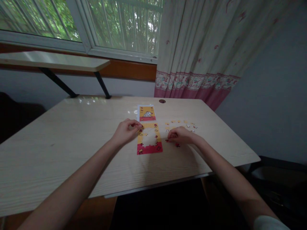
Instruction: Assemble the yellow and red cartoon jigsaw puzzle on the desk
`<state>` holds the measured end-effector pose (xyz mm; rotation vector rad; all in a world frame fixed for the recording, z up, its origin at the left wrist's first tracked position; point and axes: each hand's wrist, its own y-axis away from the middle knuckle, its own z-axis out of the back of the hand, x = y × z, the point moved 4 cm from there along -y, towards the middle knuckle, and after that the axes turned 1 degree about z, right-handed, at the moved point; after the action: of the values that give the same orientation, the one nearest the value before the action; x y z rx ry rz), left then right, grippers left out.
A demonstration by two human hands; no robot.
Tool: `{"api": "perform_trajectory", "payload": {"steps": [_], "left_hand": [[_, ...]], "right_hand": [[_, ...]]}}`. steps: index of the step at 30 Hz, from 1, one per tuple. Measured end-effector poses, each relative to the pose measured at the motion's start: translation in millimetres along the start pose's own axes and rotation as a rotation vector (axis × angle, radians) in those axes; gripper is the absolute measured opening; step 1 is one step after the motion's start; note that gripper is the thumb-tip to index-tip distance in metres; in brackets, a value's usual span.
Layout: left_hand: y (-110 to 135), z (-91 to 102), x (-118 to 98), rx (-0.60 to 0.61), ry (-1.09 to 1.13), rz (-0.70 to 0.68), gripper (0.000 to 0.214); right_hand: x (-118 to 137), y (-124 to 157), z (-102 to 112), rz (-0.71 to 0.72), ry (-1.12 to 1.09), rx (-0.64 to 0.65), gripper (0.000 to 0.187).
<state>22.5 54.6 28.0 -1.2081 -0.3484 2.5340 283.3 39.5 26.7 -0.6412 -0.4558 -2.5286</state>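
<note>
Puzzle border (151,150) looks joined up, its middle unfilled

A pale wooden table (72,137) spreads beneath both hands. The left hand (126,131) reaches the border's upper left corner, thumb and forefinger drawn close together there; whether they pinch a piece cannot be told. The right hand (181,135) hangs over the tabletop beyond the border's right side, fingers curled in.

The border lies between the two hands, just right of the left fingertips: yellow above, red below, seemingly continuous, though the left fingers partly cover one corner. That outer ring looks done. What is left is the middle, where bare tabletop shows through.

Above the border and beyond the left fingertips lies a picture card (147,117) with a white animal on yellow and red.

Smallest are the loose pieces (195,126), mostly beyond the right hand, yellow and white, apparently still to be placed. A red piece (167,140) shows at the right fingertips, whether gripped or merely touched being unclear; a dark red one (177,145) lies just below that hand.
</note>
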Motion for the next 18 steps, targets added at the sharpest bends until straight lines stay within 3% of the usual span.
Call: {"api": "perform_trajectory", "payload": {"steps": [3,6,11,18], "left_hand": [[0,0.1,0,0.022,-0.039,-0.010,0.020],[-1,1.6,3,-0.001,-0.057,-0.023,0.021],[-2,1.9,6,-0.023,-0.046,-0.050,0.018],[-1,0.4,0,0.018,-0.049,-0.066,0.016]], "right_hand": [[4,6,2,0.056,0.168,-0.076,0.010],[2,20,11,0.070,0.192,-0.122,0.011],[-9,41,8,0.024,0.112,0.004,0.019],[-11,43,-4,0.114,-0.005,0.080,0.015]]}}
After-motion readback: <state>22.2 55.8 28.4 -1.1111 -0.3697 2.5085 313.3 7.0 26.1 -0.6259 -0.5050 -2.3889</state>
